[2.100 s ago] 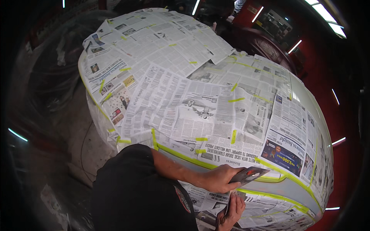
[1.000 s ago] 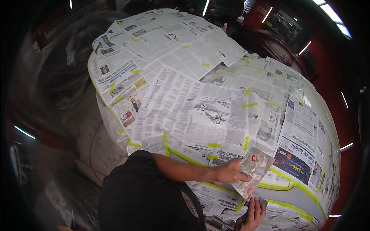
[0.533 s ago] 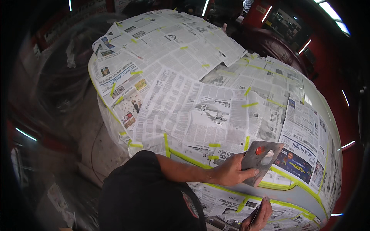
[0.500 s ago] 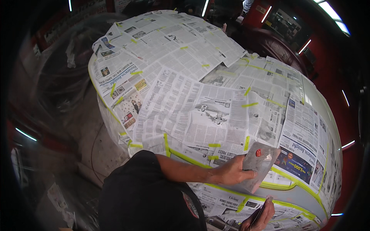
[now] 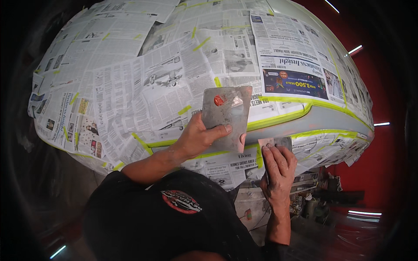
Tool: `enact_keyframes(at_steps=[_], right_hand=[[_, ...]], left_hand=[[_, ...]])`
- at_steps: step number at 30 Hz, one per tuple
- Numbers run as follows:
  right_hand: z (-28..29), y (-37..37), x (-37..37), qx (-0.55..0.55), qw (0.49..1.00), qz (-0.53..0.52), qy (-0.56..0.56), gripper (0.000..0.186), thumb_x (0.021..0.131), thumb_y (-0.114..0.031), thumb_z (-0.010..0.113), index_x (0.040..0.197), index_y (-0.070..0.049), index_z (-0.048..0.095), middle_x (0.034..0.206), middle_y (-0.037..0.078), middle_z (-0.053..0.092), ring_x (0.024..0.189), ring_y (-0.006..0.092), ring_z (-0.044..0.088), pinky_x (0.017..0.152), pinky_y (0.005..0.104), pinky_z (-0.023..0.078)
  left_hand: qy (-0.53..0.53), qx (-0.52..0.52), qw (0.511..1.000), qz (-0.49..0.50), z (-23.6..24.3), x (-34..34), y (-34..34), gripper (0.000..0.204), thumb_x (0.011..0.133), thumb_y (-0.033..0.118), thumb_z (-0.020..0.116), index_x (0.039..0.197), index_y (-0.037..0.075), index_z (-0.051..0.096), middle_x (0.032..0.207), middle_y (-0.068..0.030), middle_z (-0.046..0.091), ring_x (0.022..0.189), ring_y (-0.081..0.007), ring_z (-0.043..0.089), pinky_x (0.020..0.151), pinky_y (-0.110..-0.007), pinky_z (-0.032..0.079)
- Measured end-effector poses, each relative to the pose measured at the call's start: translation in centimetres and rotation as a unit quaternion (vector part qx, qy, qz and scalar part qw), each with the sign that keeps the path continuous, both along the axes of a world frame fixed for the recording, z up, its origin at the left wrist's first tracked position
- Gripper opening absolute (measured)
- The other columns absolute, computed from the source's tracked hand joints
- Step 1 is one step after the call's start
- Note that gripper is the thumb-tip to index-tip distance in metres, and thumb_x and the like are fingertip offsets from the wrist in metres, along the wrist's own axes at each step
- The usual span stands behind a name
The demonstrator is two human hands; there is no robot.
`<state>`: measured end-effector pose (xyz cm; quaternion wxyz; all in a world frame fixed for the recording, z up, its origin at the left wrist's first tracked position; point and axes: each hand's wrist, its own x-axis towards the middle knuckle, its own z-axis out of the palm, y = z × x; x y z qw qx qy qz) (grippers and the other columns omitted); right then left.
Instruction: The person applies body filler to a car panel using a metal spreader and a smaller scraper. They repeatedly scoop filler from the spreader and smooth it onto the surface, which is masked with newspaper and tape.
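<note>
My left hand (image 5: 194, 138) is closed on a flat grey mixing plate (image 5: 220, 117), thumb across its face. A red blob (image 5: 219, 100) sits near the plate's top, with pinkish paste along the right edge and lower corner. In my right hand (image 5: 278, 165) is a thin, dark, flat spreader (image 5: 285, 142), pinched under the fingers; a pinkish patch shows at its left corner. The spreader is right of the plate and just below the bare grey car panel (image 5: 300, 123). I cannot tell whether it touches the panel. Pinkish smears mark parts of that panel.
Newspaper sheets (image 5: 117, 82) cover the car body above and below the grey strip. Yellow-green masking tape (image 5: 278, 114) edges them. A shelf with clutter (image 5: 305, 185) stands low at the right, before a red wall (image 5: 361, 161).
The view has swung right and come closer to the panel. Both hands appear further left in the picture, and the right hand with its spreader now shows more fully.
</note>
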<state>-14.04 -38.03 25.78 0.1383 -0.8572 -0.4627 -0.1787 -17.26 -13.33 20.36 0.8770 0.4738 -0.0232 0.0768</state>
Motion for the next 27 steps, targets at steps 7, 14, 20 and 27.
enact_keyframes(at_steps=[7,14,20,27], right_hand=[[-0.8,2.1,-1.9,-0.058,0.996,-0.004,0.063,0.074,0.056,0.000,0.068,0.127,-0.018,0.063,0.127,0.004,0.059,0.115,0.0316,0.052,0.096,0.0466,0.039],[-0.4,0.8,0.0,0.004,0.994,-0.016,0.106,0.071,0.057,0.011,0.058,0.125,-0.008,0.064,0.122,0.011,0.061,0.112,0.0351,0.055,0.096,0.0468,0.042],[-3.4,6.6,1.2,0.110,0.990,0.064,0.066,0.063,0.059,0.014,0.053,0.121,0.001,0.055,0.126,0.021,0.057,0.114,0.0410,0.052,0.099,0.0494,0.041],[1.4,4.5,1.6,-0.097,0.994,-0.043,0.030,0.049,0.075,0.013,0.053,0.122,0.003,0.060,0.121,0.020,0.061,0.109,0.0369,0.057,0.094,0.0457,0.046]], left_hand=[[-0.025,0.229,0.971,0.056,-0.8,-0.9,-1.9,0.027,0.091,0.008,0.062,0.116,-0.002,0.062,0.100,-0.0060,0.070,0.089,-0.0117,0.063,0.081,-0.031,0.051],[-0.018,0.018,0.995,0.097,0.3,0.0,1.2,0.029,0.090,0.003,0.062,0.118,-0.003,0.059,0.103,-0.0072,0.068,0.093,-0.0117,0.063,0.080,-0.028,0.051],[-0.001,-0.170,0.985,-0.010,-0.4,1.7,1.9,0.041,0.089,-0.002,0.062,0.129,-0.001,0.052,0.116,-0.0077,0.064,0.105,-0.0152,0.062,0.091,-0.032,0.051],[-0.045,-0.046,0.997,0.042,-1.7,4.0,7.6,0.043,0.084,-0.005,0.064,0.125,-0.002,0.053,0.115,-0.0111,0.064,0.103,-0.0181,0.064,0.089,-0.035,0.053]])
